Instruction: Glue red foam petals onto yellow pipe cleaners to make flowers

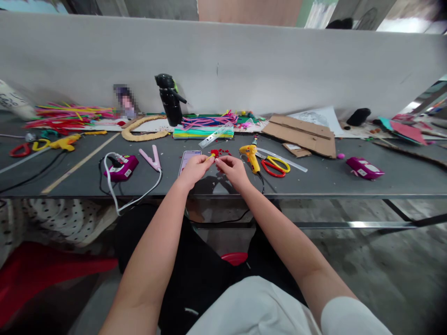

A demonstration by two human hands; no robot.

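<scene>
Both my hands meet over the front middle of the grey table. My left hand is closed in a pinch on a small red and yellow craft piece. My right hand is closed too, its fingertips pinching something small right next to that piece; I cannot make out what. Red scraps lie just behind the hands. A phone lies flat under my left hand. A yellow glue gun stands just right of my right hand.
Red and yellow scissors, a clear ruler and cardboard pieces lie to the right. A pink hair iron, a magenta box, a black bottle and piles of pipe cleaners are left and behind. A white partition backs the table.
</scene>
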